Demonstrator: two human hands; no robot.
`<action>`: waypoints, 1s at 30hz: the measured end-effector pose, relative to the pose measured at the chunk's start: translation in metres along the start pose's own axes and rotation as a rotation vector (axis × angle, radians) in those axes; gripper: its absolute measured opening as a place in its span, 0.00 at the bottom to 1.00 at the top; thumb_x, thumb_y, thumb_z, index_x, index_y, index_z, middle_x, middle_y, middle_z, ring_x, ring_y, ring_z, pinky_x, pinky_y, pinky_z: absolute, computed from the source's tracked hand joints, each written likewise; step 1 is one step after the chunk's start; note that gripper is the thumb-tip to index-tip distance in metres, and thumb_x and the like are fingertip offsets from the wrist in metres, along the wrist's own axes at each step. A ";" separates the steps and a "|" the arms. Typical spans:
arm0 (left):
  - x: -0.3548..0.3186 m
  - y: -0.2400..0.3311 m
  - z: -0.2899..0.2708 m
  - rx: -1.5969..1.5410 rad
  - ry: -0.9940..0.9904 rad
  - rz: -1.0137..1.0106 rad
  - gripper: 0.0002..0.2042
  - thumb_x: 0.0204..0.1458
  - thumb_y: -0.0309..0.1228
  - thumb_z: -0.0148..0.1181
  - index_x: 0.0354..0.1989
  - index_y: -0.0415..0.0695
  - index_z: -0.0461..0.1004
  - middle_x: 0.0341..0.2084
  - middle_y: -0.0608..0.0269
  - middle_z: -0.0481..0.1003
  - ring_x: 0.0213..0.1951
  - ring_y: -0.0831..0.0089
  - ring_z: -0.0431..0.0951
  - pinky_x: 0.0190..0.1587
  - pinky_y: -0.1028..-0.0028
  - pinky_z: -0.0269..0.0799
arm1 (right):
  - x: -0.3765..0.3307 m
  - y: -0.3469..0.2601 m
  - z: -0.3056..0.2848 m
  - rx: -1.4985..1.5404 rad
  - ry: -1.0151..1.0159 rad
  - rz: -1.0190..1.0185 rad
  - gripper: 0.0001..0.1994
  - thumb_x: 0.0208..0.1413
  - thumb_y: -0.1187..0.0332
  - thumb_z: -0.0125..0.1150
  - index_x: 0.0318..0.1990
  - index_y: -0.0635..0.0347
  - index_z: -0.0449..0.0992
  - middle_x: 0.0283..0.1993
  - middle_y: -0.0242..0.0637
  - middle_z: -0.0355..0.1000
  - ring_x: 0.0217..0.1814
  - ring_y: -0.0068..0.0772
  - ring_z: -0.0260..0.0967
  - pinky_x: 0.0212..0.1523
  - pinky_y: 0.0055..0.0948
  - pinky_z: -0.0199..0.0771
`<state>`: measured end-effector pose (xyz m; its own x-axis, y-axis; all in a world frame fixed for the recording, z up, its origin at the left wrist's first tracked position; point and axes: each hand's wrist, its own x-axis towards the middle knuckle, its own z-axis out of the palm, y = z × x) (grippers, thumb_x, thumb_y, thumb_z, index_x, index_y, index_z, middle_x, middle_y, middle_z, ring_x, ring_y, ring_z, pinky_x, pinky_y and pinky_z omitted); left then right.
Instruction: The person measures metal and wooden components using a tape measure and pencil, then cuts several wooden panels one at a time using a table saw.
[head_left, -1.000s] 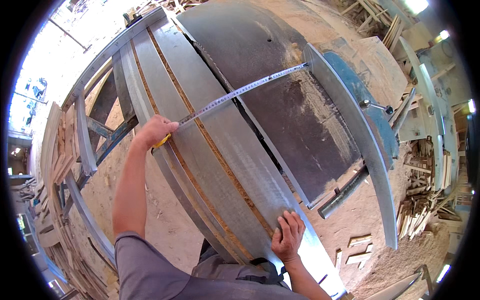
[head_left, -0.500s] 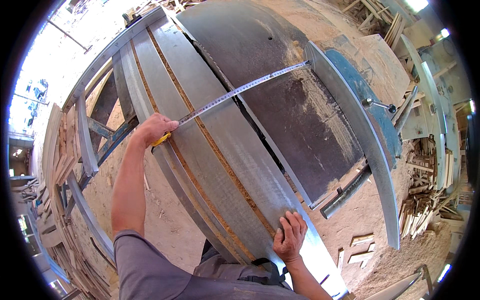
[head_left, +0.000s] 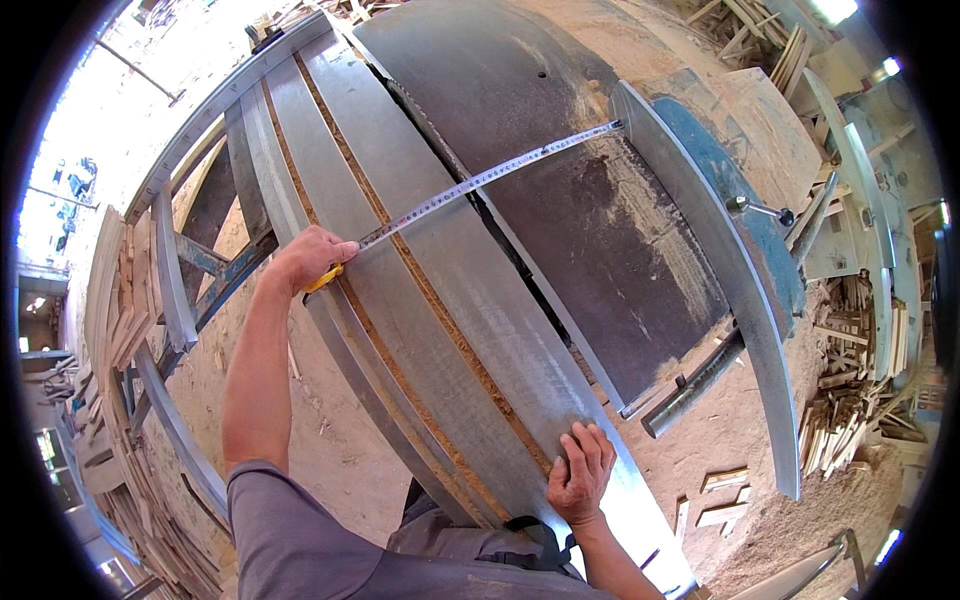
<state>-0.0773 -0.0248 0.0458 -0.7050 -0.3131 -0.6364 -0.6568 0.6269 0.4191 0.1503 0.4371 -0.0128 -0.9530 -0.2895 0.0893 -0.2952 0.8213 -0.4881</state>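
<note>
Left hand point(head_left: 312, 258) is closed around a yellow tape measure point(head_left: 322, 279) at the left edge of the saw desk point(head_left: 600, 230). Its blade point(head_left: 480, 180) is already stretched across to the fence point(head_left: 700, 270) on the right; reading it looks like what's left. Right hand point(head_left: 580, 475) rests flat and open on the near rail point(head_left: 470, 330).

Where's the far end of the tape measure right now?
In the head view, upper right: the tape measure runs from the left hand across the saw table to the fence.

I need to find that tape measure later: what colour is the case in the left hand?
Yellow: the tape measure case peeks out under the left hand, seen in the head view.
</note>
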 end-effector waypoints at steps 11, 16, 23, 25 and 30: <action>0.006 -0.007 0.001 0.007 -0.007 0.033 0.18 0.60 0.40 0.64 0.22 0.40 0.77 0.18 0.66 0.67 0.25 0.73 0.62 0.30 0.65 0.61 | 0.000 0.000 -0.001 0.005 0.003 0.007 0.22 0.47 0.75 0.59 0.54 0.60 0.76 0.64 0.42 0.68 0.71 0.47 0.58 0.70 0.51 0.57; 0.008 -0.015 0.001 0.030 0.004 0.078 0.19 0.59 0.39 0.64 0.22 0.37 0.74 0.18 0.66 0.66 0.24 0.73 0.62 0.29 0.64 0.62 | -0.002 -0.003 -0.002 0.019 0.015 0.004 0.22 0.47 0.76 0.60 0.53 0.60 0.76 0.64 0.42 0.68 0.70 0.48 0.60 0.69 0.51 0.58; 0.015 -0.033 0.029 -0.067 0.087 0.249 0.21 0.57 0.40 0.64 0.20 0.35 0.70 0.15 0.63 0.62 0.23 0.76 0.62 0.27 0.64 0.62 | -0.002 -0.002 0.000 0.032 0.068 -0.006 0.22 0.45 0.76 0.60 0.52 0.59 0.76 0.63 0.41 0.69 0.69 0.49 0.61 0.67 0.51 0.61; 0.009 -0.030 0.045 -0.001 0.133 0.279 0.22 0.56 0.41 0.63 0.18 0.36 0.70 0.14 0.66 0.63 0.22 0.77 0.61 0.26 0.65 0.62 | 0.000 0.000 0.001 0.027 0.118 -0.012 0.21 0.45 0.76 0.60 0.51 0.59 0.76 0.62 0.41 0.69 0.68 0.49 0.62 0.66 0.50 0.63; -0.062 -0.029 0.105 -0.085 0.103 0.388 0.20 0.57 0.38 0.61 0.17 0.37 0.70 0.14 0.71 0.63 0.22 0.80 0.62 0.24 0.69 0.59 | -0.006 0.001 -0.005 0.051 0.154 -0.020 0.21 0.45 0.74 0.62 0.51 0.59 0.76 0.64 0.41 0.68 0.69 0.47 0.61 0.67 0.49 0.62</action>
<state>0.0135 0.0514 0.0046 -0.9251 -0.1373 -0.3541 -0.3534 0.6527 0.6702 0.1549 0.4420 -0.0090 -0.9472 -0.2240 0.2294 -0.3144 0.7891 -0.5278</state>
